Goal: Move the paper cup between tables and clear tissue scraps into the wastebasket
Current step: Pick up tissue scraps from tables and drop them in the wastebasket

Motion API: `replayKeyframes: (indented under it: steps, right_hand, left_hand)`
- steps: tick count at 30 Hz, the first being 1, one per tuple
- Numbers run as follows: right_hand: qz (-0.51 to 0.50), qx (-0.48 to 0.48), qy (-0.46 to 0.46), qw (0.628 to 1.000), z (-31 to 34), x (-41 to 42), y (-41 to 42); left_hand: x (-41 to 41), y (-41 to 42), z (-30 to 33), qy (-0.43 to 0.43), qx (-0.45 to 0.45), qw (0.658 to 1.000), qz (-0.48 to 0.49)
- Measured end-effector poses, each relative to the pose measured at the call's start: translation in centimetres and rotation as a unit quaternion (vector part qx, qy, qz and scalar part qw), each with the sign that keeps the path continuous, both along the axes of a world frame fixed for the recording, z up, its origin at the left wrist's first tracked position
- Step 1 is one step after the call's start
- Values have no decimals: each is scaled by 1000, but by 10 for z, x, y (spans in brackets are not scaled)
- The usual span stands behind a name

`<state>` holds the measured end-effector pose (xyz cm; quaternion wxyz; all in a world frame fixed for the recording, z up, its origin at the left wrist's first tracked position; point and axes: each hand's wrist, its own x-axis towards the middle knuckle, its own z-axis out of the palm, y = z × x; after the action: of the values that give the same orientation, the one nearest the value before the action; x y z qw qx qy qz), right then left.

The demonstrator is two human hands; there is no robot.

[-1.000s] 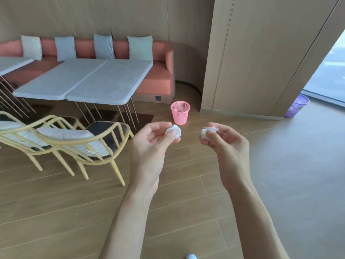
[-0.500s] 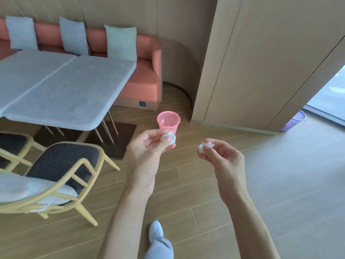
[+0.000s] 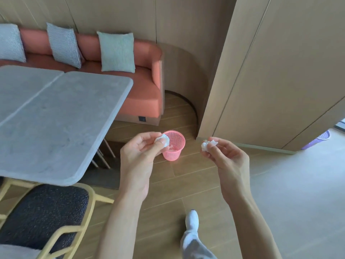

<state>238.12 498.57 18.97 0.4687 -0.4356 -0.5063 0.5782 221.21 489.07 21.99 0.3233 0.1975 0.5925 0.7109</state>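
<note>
My left hand [image 3: 139, 157] pinches a white crumpled tissue scrap [image 3: 164, 140] between thumb and fingertips. It is held up in front of the rim of a small pink mesh wastebasket [image 3: 174, 147] that stands on the wooden floor. Some white scraps lie inside the basket. My right hand [image 3: 226, 159] pinches a second white tissue scrap [image 3: 207, 144], to the right of the basket. No paper cup is in view.
A grey table [image 3: 56, 124] fills the left. Under its near edge is a yellow-framed chair with a dark seat [image 3: 43, 215]. An orange sofa [image 3: 141, 86] with cushions runs along the back wall. A wooden partition [image 3: 270, 81] rises at right, with a purple basket [image 3: 317, 140] beyond. My foot [image 3: 192, 220] is on the floor.
I have walked closer: the pink wastebasket, table and sofa have grown larger and nearer. Both hands still hold their tissue scraps, and my left hand now overlaps the basket's rim.
</note>
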Motion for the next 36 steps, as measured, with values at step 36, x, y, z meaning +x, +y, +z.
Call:
replayKeyframes:
  steps: [36]
  right_hand:
    - [110,-231,-293,921,-378,-306,521]
  left_hand:
    - [-255,516,-391,-193,-327,921,89]
